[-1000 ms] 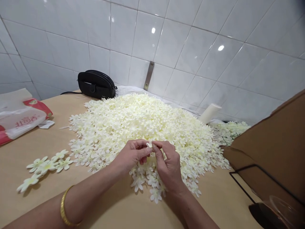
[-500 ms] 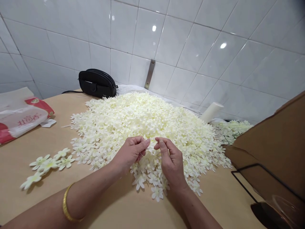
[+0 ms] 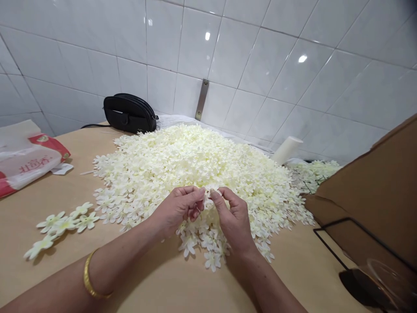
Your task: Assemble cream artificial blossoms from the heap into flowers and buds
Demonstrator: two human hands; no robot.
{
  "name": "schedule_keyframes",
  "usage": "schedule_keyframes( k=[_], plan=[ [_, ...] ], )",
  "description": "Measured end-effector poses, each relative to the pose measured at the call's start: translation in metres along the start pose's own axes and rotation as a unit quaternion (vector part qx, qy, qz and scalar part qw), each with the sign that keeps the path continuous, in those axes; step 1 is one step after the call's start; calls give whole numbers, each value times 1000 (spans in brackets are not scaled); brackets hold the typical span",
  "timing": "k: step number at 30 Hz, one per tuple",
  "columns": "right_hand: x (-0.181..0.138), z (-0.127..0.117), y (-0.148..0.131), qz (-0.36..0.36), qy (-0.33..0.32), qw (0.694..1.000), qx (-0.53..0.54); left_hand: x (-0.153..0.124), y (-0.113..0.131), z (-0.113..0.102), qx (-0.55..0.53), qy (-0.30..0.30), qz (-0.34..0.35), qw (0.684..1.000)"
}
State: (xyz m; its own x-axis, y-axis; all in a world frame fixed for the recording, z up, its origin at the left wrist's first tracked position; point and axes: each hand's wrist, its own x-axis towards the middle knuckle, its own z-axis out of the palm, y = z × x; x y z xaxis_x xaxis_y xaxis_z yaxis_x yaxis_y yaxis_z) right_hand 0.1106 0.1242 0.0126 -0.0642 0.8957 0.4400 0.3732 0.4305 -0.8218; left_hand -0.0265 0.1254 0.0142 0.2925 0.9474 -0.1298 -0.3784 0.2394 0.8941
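A large heap of loose white artificial flowers with pale yellow centres lies in front of me. My left hand is closed in a pinch over the heap's near side, thumb against forefinger. Facing it, my right hand also pinches, its thumb and forefinger close to the left fingertips. A small white flower shows between the two pinches; the fingers cover most of it, and it blends with the heap behind.
A few separate flowers lie at left on the brown tabletop. Behind them are a red-and-white plastic bag and a black pouch. A white roll, a cardboard box and a black wire frame stand at right.
My right thumb and forefinger have come together on the white flower, nearer to my left fingertips. My left hand has barely moved. The view has shifted slightly.
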Motion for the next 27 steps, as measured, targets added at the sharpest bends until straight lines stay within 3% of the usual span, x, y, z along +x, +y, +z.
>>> schedule_keyframes(
  k=[6,14,16,19,23,25,27],
  plan=[
    [5,-7,2,25,69,997,5,-1,1,-4,28,-15,24,999],
    [5,-6,-1,25,49,992,112,2,4,-6,18,37,49,998],
    [7,-8,0,64,39,975,208,3,3,-7,15,34,48,998],
    [11,-12,2,147,4,919,366,3,1,-7,17,29,44,998],
    [14,-14,3,207,-10,868,452,3,0,-7,18,32,44,998],
    [13,-13,3,229,-8,873,430,3,-1,-7,26,30,46,998],
    [11,-11,3,235,-21,898,371,3,-1,-7,41,25,46,998]
  ],
)
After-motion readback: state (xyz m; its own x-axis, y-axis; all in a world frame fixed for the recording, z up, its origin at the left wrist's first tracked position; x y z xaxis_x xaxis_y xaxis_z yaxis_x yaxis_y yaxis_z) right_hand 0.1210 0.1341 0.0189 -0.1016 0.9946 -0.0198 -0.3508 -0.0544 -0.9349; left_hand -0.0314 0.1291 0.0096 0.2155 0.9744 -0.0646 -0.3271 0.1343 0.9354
